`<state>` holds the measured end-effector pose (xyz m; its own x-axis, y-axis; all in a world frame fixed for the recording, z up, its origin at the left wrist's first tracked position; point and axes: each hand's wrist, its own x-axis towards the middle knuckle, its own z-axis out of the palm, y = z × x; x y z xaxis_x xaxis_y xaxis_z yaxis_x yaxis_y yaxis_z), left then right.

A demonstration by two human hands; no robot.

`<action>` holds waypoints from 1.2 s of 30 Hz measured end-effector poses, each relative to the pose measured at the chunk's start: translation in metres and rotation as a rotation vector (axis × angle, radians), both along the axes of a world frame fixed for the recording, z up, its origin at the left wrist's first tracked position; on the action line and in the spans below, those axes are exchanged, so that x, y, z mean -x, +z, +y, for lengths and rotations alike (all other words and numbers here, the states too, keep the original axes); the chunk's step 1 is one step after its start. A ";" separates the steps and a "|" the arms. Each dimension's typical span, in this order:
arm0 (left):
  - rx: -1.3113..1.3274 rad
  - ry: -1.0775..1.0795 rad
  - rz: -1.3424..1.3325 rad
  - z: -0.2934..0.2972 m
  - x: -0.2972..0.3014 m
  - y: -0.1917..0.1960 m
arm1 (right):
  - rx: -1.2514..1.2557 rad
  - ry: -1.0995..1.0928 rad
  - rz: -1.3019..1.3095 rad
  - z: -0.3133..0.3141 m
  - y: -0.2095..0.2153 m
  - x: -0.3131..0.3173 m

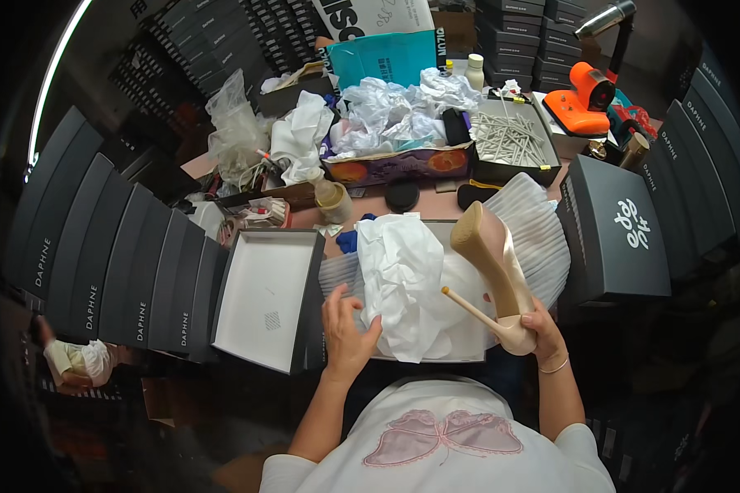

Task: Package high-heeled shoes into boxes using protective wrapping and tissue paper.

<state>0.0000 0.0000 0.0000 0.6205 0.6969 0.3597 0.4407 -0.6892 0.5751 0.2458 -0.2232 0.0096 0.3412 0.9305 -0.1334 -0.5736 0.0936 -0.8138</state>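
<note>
My right hand grips a beige high-heeled shoe by its heel end. The shoe is tilted with the toe pointing up and away, its tan sole and thin heel facing left. Below and behind it sits an open shoebox, mostly covered by crumpled white tissue paper. My left hand is at the left edge of that tissue with its fingers apart, holding nothing. Ribbed white foam sheeting sticks out at the box's right, behind the shoe.
A box lid, white inside, lies left of my left hand. Dark shoeboxes line the left, and another dark box stands at the right. Beyond are a carton of crumpled paper, a tray of white sticks and an orange tool.
</note>
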 end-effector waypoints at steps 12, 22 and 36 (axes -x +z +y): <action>-0.132 -0.265 0.303 0.044 -0.051 -0.030 | -0.073 0.082 0.106 -0.007 0.014 0.015; -0.330 -0.272 0.637 0.021 -0.038 -0.030 | -0.046 0.434 0.085 -0.022 0.026 0.000; 0.755 -0.164 -0.853 0.002 0.054 0.021 | 0.188 0.504 -0.167 0.076 -0.005 0.020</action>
